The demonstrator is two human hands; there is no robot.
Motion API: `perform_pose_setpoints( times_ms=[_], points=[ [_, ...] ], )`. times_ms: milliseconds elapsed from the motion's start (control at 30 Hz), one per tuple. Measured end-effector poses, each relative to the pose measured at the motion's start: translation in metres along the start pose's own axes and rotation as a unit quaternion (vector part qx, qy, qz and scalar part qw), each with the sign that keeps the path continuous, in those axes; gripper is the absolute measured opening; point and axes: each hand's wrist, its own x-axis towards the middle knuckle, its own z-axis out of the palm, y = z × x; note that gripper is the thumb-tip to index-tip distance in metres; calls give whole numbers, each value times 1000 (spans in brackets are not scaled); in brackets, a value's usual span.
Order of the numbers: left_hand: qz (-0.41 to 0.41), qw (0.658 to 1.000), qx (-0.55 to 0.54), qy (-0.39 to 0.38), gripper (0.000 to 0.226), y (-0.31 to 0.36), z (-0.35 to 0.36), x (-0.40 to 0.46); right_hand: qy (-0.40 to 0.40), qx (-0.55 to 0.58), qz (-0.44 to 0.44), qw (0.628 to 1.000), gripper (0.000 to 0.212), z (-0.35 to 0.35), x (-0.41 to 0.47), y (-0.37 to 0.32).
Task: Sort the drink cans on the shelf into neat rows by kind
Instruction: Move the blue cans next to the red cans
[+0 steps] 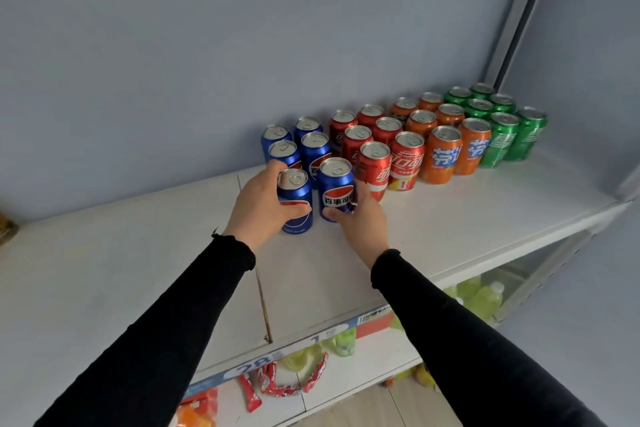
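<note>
1. Left hand [258,208] wraps its fingers round the near-left blue can [295,201]; right hand [360,218] holds its neighbour [336,189], both on the shelf [485,211].
2. Cans look rigid, smooth and slippery; likely heavy if full. Grip mid-wall.

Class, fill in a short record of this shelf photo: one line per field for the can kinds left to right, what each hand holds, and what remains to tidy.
Kinds, left to right: blue cans, red cans, orange cans, green cans
Left hand: grips front-left blue can
Right hand: grips front-right blue can
Support: white shelf
Remaining: the two held cans stand forward of their rows
</note>
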Motion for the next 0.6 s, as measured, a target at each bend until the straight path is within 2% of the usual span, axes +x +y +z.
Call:
perform_pose_setpoints(
  times_ms=[200,400,600],
  points=[
    [16,1000,-8,14,69,-3,11,13,-2,0,-21,1000,68,9,17,5],
    [-11,999,15,32,72,-1,17,17,-15,5,-26,1000,70,10,26,7],
    [-39,999,17,25,94,2,16,-4,-18,-1,-86,996,73,-6,1,17]
  ],
)
